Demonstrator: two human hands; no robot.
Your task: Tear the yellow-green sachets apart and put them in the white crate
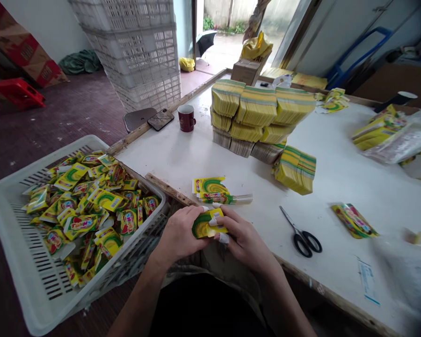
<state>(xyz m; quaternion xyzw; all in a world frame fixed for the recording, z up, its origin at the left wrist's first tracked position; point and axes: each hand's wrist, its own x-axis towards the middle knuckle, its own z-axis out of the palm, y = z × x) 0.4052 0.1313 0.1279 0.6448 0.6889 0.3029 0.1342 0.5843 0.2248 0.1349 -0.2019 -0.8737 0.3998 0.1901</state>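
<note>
A small yellow and green carton (204, 225) is between my hands, just over the table's front edge. My left hand (180, 229) is closed around its left end. The fingers of my right hand (240, 234), some with white tape on the tips, press on its right side. Just beyond my hands, a small pile of flat cartons (214, 191) lies on the white table (168, 161). To the left, a white plastic crate (12, 206) holds many cartons (80, 224) of the same colours.
Bundled stacks of flat cartons (256, 112) stand mid-table. Black-handled scissors (301, 236) and a colourful packet (354, 220) lie right. A dark red mug (186, 119) and a phone (161, 120) sit back left. Stacked crates (136, 51) rise behind. Plastic bags (403, 140) lie far right.
</note>
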